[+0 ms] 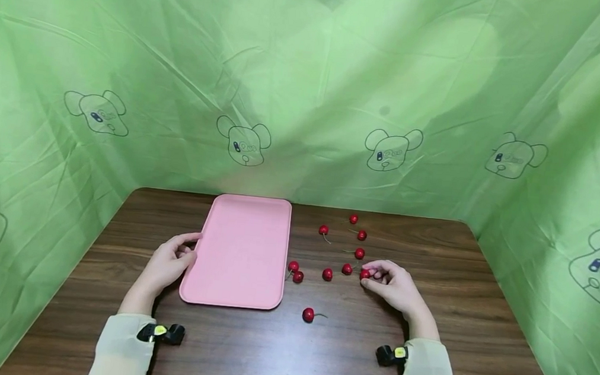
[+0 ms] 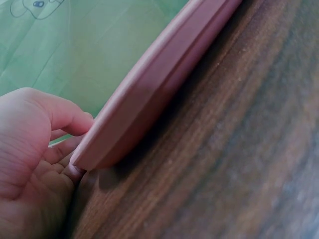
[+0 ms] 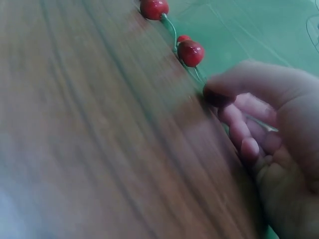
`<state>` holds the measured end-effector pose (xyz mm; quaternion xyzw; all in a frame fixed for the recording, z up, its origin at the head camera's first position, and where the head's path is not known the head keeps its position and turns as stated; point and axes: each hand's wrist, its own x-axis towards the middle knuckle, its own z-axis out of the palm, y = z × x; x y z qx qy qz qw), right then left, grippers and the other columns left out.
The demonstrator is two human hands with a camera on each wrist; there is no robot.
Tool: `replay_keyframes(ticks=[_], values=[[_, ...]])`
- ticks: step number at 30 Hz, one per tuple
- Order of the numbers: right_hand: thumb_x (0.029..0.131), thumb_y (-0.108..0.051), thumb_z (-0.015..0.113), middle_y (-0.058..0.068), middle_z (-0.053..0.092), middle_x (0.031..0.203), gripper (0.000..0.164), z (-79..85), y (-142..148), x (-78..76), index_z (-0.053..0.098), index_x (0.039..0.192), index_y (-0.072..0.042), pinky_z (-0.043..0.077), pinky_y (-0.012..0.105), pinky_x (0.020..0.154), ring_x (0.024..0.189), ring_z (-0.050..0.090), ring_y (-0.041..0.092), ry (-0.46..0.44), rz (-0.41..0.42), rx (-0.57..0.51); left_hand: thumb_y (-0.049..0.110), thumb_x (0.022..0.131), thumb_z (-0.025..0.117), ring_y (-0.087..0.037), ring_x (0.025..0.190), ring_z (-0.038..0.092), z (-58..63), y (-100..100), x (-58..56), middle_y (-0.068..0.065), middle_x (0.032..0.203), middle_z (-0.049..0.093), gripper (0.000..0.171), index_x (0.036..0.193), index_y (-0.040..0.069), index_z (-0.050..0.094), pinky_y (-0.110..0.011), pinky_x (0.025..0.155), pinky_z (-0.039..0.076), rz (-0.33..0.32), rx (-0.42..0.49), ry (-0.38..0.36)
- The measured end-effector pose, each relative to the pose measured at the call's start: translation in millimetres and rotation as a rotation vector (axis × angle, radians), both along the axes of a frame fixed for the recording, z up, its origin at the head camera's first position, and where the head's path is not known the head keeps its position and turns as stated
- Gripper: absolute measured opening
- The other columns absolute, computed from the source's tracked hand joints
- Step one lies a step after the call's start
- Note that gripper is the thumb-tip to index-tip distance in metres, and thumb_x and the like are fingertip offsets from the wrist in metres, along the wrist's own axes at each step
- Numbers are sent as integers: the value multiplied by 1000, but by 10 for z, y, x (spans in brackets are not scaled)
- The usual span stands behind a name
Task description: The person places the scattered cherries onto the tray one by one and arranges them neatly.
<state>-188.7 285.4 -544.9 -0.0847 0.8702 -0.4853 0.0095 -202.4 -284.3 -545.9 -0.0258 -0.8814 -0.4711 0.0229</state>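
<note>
- Tray [image 1: 237, 253]: plain pink all over, rim included.
- Cherries [image 1: 308, 315]: glossy red, with pale highlights.
- Stems [image 3: 172, 26]: dull green.
- Surface [image 1: 243, 349]: dark brown, streaked with darker wood grain.
- Curtain [image 1: 310, 75]: light green, printed with dark-outlined, round-eared animal heads, each bearing a small navy mark.
- Sleeves [image 1: 122, 347]: plain cream.
- Wrist cameras [image 1: 174, 335]: black, with yellow labels [image 1: 161, 330].

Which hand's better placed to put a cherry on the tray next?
Probably the right hand: it pinches a cherry, and the other cherries lie right of the pink tray. The left hand holds the tray's left edge.
</note>
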Motion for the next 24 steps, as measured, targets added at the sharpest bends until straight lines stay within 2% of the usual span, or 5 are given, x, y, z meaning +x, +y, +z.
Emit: replay_keyframes(ticks=[5,8,12,15,24], values=[[84,-30,98,3,72,99,34,21,-42,-6,78,108,-15,51,26,78,90,63,17,-6,-30,78,5,102,69,-18,88,59,20,6,0,-15,107,66,45,147,5,66,-25,73,50,-4,5,-5],[81,-34,100,1,73,103,42,31,-48,1,78,113,-17,50,27,80,94,63,19,-16,-25,83,5,102,69,-18,89,59,15,-8,-1,-15,109,67,44,146,4,66,-24,73,49,-9,0,-2],[86,-20,95,5,73,110,44,40,-17,26,79,126,-15,48,27,78,96,61,23,0,42,27,6,102,70,-17,90,60,0,-19,-6,-15,110,68,43,146,4,67,-23,75,50,-16,5,6],[89,-9,89,7,71,109,40,37,7,42,80,127,-15,46,27,76,94,59,25,22,97,10,7,103,70,-17,90,59,-8,-25,-7,-15,111,68,43,146,5,67,-23,75,50,-17,10,9],[90,-5,84,6,71,106,33,40,28,65,81,122,-15,47,27,76,91,59,23,46,130,38,6,103,70,-17,89,59,-1,-25,2,-15,109,68,43,146,5,67,-23,74,49,-20,10,11]])
